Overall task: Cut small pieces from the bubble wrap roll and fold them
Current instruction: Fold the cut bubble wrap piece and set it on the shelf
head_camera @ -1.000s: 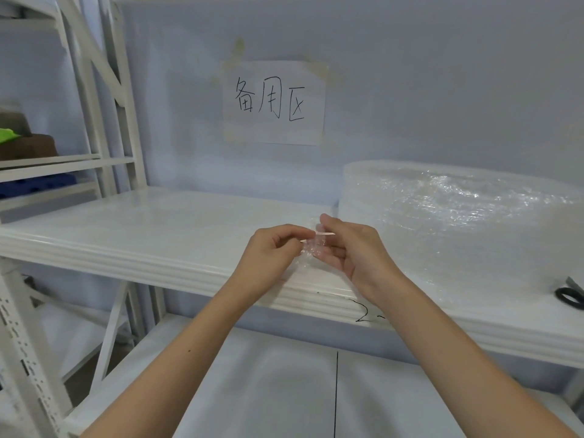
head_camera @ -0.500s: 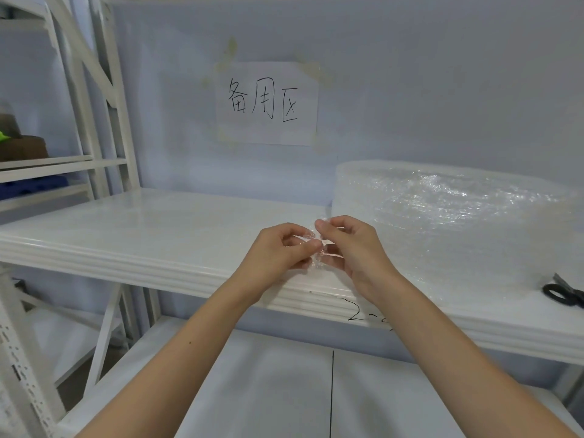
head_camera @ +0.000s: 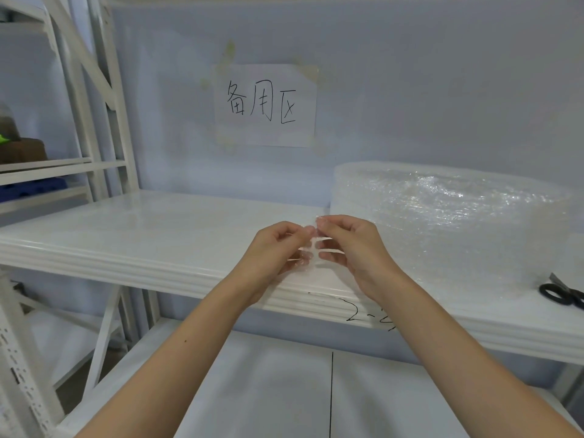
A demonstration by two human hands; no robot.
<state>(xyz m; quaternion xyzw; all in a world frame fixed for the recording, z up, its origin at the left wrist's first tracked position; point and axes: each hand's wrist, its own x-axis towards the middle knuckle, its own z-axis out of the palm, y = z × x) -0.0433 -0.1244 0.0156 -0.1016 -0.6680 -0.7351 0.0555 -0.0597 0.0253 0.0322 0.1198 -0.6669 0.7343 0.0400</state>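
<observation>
In the head view, the left hand [head_camera: 278, 248] and the right hand [head_camera: 350, 245] meet over the near edge of the white shelf [head_camera: 132, 235]. Both pinch 1 small piece of bubble wrap [head_camera: 311, 248] between thumb and fingers, the fingertips nearly touching each other. The grips are narrow, closed on the piece. The piece is clear and hard to make out; its folds cannot be told. Just to the right, farther back, 1 big bubble wrap roll [head_camera: 452, 222] stands on the shelf. At the right edge, 1 pair of black scissors [head_camera: 561, 294] lies on the shelf, partly cut off. On the far wall hangs 1 paper sign [head_camera: 265, 104] with handwritten characters.
</observation>
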